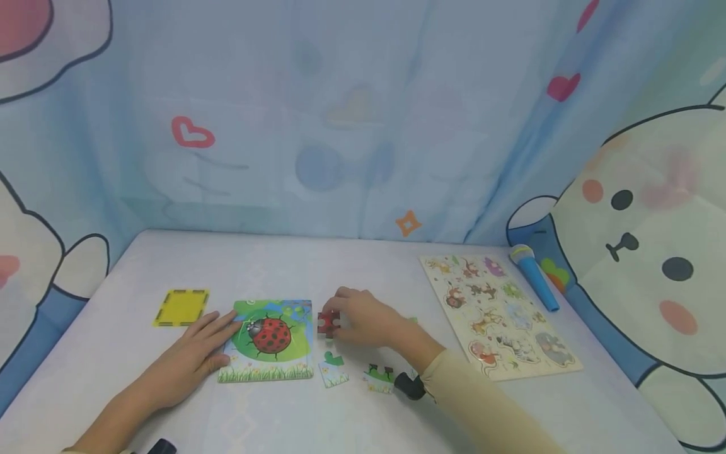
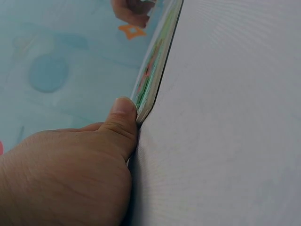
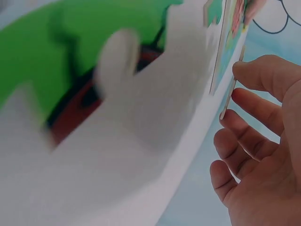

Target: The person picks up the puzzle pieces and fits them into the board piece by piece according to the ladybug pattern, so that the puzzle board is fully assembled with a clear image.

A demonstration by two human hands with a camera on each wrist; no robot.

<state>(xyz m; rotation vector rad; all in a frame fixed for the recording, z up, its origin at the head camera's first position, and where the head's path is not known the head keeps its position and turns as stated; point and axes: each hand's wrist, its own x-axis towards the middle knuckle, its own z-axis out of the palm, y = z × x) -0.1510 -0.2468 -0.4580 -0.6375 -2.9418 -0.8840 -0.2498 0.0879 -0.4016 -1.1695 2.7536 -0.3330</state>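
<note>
A square puzzle board with a ladybug picture (image 1: pixel 271 335) lies flat on the table. My left hand (image 1: pixel 190 362) rests at its left side, fingers extended over the edge; in the left wrist view the thumb (image 2: pixel 123 107) touches the board's corner. Right of the board, my right hand (image 1: pixel 365 318) pinches a red puzzle piece (image 1: pixel 328 323) between thumb and fingers. The right wrist view shows that thin piece (image 3: pixel 227 104) edge-on, tilted above the table. Below the hand lie a green and white puzzle piece (image 1: pixel 333 372) and another green one with black legs (image 1: pixel 379 378).
A yellow square frame (image 1: pixel 181 308) lies to the left. On the right are a wooden animal puzzle board (image 1: pixel 482 309) and a blue toy microphone (image 1: pixel 535 277). A large blurred green puzzle piece (image 3: pixel 28 47) is close to the right wrist camera. A patterned curtain (image 1: pixel 340 126) hangs behind the table.
</note>
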